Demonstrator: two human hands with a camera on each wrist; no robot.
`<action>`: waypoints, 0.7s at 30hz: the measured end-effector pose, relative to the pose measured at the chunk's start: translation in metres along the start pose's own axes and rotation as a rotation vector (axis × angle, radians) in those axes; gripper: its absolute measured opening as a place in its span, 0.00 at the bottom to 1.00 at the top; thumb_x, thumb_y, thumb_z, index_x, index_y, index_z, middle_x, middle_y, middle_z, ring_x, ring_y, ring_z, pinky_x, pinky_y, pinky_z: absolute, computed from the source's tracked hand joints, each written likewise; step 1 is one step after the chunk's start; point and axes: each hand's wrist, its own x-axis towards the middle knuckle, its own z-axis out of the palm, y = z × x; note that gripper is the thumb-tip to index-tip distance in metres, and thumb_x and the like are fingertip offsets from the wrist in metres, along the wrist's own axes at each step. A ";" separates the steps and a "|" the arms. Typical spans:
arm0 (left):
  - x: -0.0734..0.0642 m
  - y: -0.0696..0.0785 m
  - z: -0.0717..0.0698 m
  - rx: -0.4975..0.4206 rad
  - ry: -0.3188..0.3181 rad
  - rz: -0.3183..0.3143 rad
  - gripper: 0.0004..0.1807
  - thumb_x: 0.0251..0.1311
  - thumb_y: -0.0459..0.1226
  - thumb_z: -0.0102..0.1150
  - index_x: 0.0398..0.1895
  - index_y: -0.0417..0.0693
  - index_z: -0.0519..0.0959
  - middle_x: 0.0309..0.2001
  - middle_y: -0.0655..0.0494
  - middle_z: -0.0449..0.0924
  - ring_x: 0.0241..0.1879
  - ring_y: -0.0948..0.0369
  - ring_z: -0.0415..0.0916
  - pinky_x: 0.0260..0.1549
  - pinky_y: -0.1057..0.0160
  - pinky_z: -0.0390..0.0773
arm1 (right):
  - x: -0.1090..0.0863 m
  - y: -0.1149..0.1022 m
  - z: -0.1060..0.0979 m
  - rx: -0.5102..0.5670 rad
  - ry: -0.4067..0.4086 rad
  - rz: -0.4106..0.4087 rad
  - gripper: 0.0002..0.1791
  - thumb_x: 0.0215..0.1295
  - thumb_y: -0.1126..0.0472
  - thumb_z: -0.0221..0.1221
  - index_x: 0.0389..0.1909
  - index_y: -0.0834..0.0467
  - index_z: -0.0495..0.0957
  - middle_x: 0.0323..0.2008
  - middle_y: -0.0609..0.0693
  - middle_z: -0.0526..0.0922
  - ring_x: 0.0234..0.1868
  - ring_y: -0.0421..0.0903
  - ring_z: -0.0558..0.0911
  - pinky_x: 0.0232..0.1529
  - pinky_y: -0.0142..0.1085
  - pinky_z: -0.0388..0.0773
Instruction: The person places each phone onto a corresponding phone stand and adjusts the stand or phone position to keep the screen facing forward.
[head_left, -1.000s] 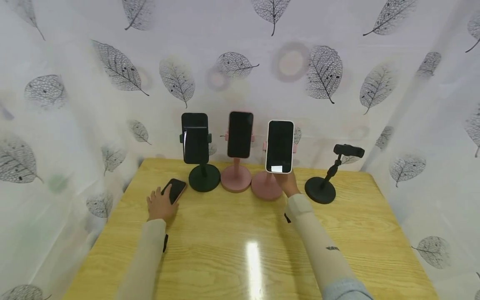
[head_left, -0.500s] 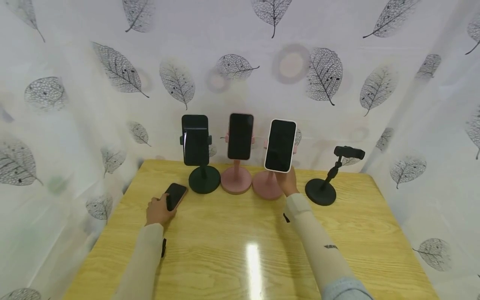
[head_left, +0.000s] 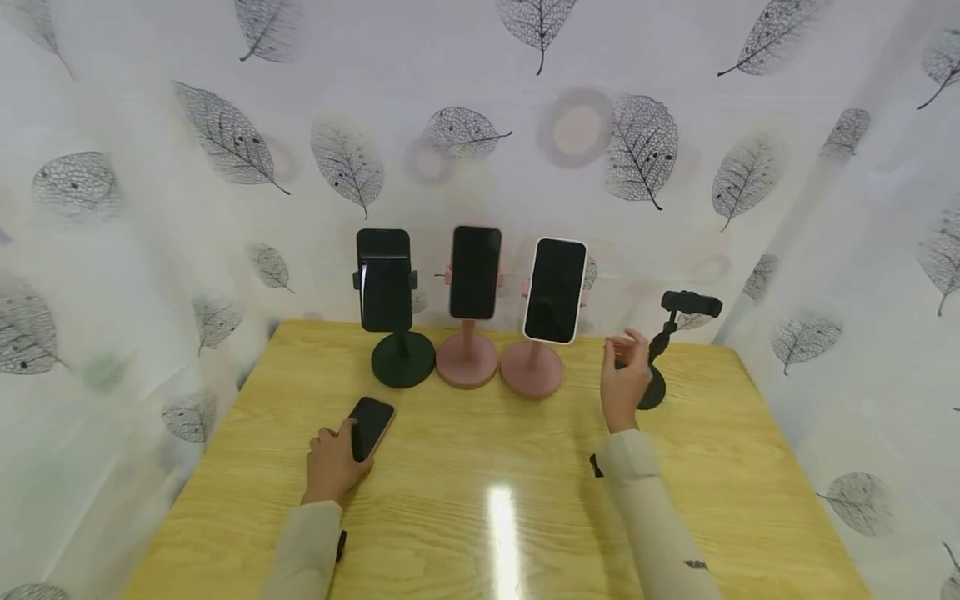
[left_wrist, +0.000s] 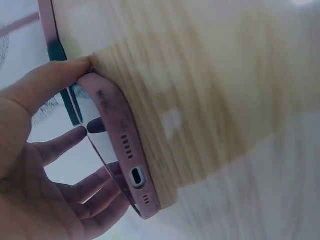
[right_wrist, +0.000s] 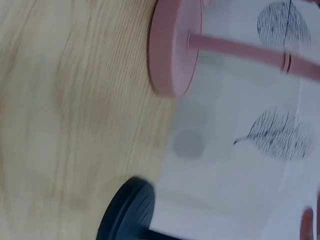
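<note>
My left hand [head_left: 330,465] holds a smartphone [head_left: 372,427] with a dark screen and a pink case over the left part of the table. In the left wrist view, the thumb sits at one corner of the phone [left_wrist: 120,135] and the fingers at its edge, beside the charging port. My right hand [head_left: 624,383], fingers loosely bent and holding nothing, is in front of a black phone stand [head_left: 690,303] and partly covers its base. Left of this hand, a white-rimmed phone [head_left: 556,290] leans slightly in a pink stand [head_left: 532,371].
Two more phones stand upright in holders: a black phone [head_left: 386,287] on a dark green stand [head_left: 403,361] and another dark phone [head_left: 476,272] on a pink stand [head_left: 467,362]. Behind the wooden table [head_left: 450,500] hangs a white curtain [head_left: 480,50] with leaf prints.
My right hand has let go of the white-rimmed phone and moved right to the black stand. My left hand has drawn its phone toward me and slightly right.
</note>
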 end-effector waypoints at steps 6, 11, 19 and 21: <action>-0.006 0.013 0.009 0.006 -0.045 -0.014 0.46 0.50 0.46 0.66 0.66 0.30 0.56 0.51 0.21 0.63 0.49 0.31 0.65 0.43 0.37 0.69 | 0.029 0.036 -0.031 0.084 0.165 0.192 0.39 0.61 0.58 0.60 0.69 0.50 0.50 0.60 0.50 0.58 0.55 0.47 0.64 0.55 0.39 0.65; -0.005 0.018 0.013 0.004 -0.047 -0.072 0.49 0.52 0.46 0.65 0.64 0.21 0.53 0.53 0.20 0.60 0.51 0.30 0.63 0.46 0.36 0.68 | 0.047 0.060 -0.046 -0.013 -0.203 0.297 0.40 0.66 0.63 0.55 0.73 0.54 0.44 0.70 0.60 0.55 0.68 0.59 0.61 0.65 0.53 0.62; -0.001 0.025 0.014 -0.033 -0.034 -0.081 0.41 0.50 0.44 0.68 0.56 0.21 0.61 0.48 0.23 0.63 0.46 0.33 0.65 0.42 0.38 0.70 | 0.039 0.063 -0.058 -0.100 -0.323 0.175 0.15 0.66 0.66 0.55 0.52 0.64 0.72 0.48 0.64 0.80 0.37 0.28 0.79 0.40 0.18 0.73; 0.000 0.027 0.014 -0.030 -0.036 -0.079 0.41 0.49 0.44 0.68 0.55 0.21 0.62 0.47 0.24 0.63 0.45 0.34 0.65 0.41 0.38 0.70 | 0.033 0.058 -0.058 -0.081 -0.347 0.155 0.15 0.64 0.65 0.57 0.50 0.64 0.73 0.47 0.65 0.81 0.34 0.22 0.76 0.37 0.13 0.69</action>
